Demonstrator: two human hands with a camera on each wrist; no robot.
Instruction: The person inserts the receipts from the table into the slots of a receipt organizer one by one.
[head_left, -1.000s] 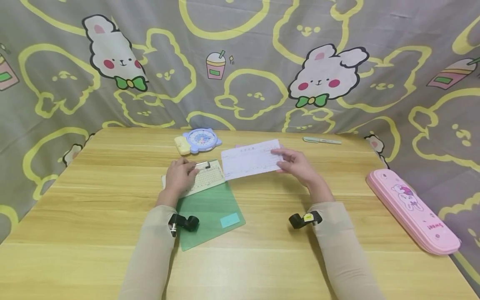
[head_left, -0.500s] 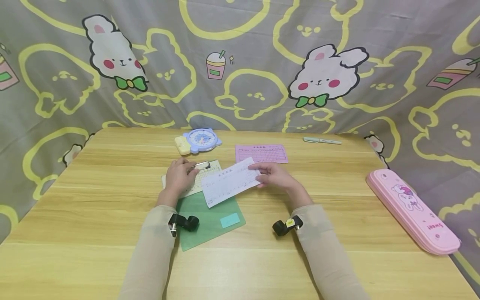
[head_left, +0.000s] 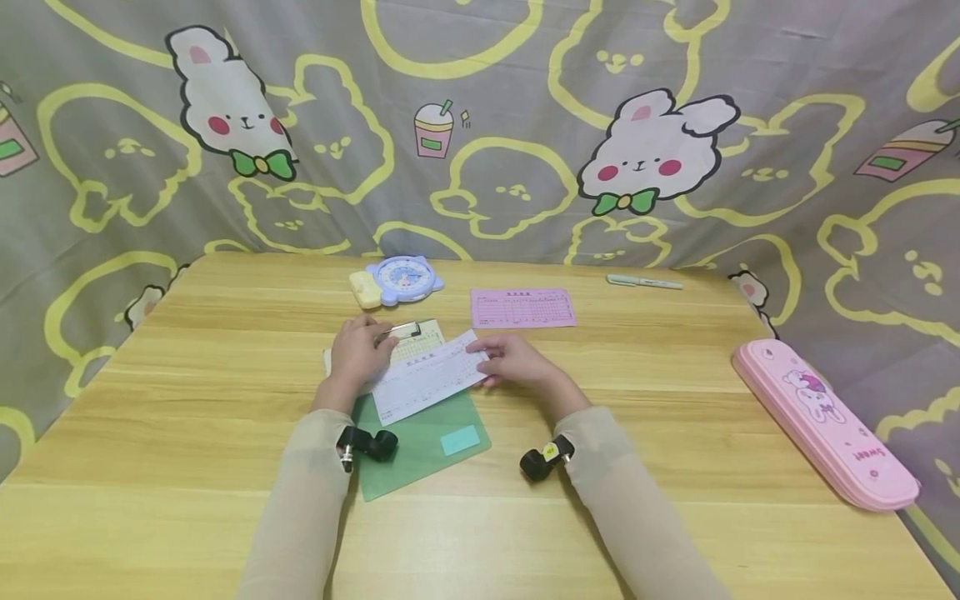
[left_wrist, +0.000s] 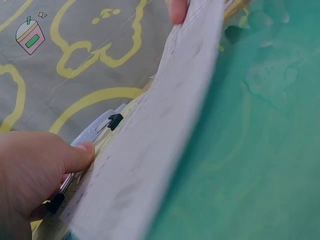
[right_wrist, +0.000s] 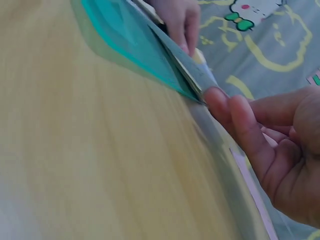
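Observation:
A translucent green clipboard lies on the table with a pale yellow printed form at its top end. My left hand pinches the clipboard's metal clip, thumb over the wire. Between the thumb and fingers of my right hand is the right end of a white printed slip. The slip slants over the clipboard and covers part of the yellow form. In the left wrist view the slip stands tilted close to the clip; whether its edge is under the clip is hidden.
A pink printed form lies behind my right hand. Farther back are a blue toy clock with a yellow part and a pale green pen. A pink pencil case rests at the right edge. Patterned cloth hangs behind the table.
My right hand has carried the white slip left and toward me, from beside the clipboard to over it, uncovering the pink form. The left hand has stayed at the clip.

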